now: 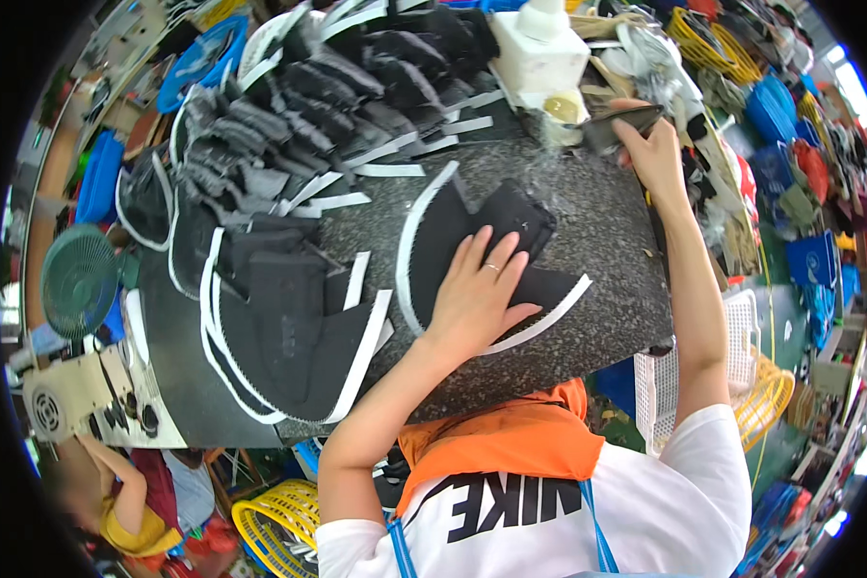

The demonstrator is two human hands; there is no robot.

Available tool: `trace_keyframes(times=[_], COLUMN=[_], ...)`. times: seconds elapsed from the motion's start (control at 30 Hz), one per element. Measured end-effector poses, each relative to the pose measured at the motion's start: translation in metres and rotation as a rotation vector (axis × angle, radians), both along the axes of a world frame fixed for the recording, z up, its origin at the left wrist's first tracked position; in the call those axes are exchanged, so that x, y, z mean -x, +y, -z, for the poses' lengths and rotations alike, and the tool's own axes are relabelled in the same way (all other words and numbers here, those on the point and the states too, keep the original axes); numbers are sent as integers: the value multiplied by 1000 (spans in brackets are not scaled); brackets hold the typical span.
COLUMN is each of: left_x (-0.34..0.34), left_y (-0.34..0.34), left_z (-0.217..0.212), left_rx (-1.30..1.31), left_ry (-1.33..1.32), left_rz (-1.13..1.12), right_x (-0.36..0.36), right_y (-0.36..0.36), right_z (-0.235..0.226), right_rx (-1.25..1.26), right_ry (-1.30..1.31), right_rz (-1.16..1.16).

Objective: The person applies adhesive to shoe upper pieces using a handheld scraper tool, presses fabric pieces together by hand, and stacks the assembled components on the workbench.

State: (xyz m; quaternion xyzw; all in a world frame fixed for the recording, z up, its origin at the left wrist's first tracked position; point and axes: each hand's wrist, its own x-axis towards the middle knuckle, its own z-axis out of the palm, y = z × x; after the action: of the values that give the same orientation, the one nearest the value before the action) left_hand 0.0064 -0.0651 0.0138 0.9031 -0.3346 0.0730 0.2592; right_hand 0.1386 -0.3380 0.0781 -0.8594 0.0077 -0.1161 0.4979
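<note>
My left hand (477,294) lies flat with fingers spread on a black curved fabric piece (433,246) edged with a white strip. A smaller black folded panel (518,214) sits on that piece, just beyond my fingertips. At the far right of the worktop, my right hand (655,154) is closed on a dark flat piece (618,130) whose kind I cannot make out. Beside it is a small white pot (563,108) with yellowish contents, against a white plastic container (541,58).
The speckled dark worktop (588,332) carries overlapping black pieces with white edging (289,318) at left and a heap of black parts (356,91) behind. A green fan (80,279) stands far left. White (742,332) and yellow (766,395) baskets are at right. Another person (130,506) sits at lower left.
</note>
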Motion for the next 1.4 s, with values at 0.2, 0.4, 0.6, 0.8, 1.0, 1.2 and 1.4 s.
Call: trace_keyframes(times=[0.2,0.4,0.6,0.8,1.0,1.2,1.4], left_x=[-5,-2,-7,-3,6,9,3], left_y=[-12,-13,-10,-4,-3,1,4], left_z=[1,0,0,3,-2,5,1], left_rx=[-23,-73,-53,-36,-66,-73,-42], left_ry=[-41,-40,-51,-71,-81,-92,-96], left_rz=[-20,-15,-42,-41,-48,-43,-52], right_x=[23,15,39,65,33,53,39], right_y=[47,56,-3,-2,41,63,31], right_z=[25,19,23,-14,29,20,-7], right_rx=[5,202,160,22,442,121,386], right_ry=[210,119,2,404,-465,-69,-59], right_rz=[-304,-362,-756,-464,-417,-339,-221])
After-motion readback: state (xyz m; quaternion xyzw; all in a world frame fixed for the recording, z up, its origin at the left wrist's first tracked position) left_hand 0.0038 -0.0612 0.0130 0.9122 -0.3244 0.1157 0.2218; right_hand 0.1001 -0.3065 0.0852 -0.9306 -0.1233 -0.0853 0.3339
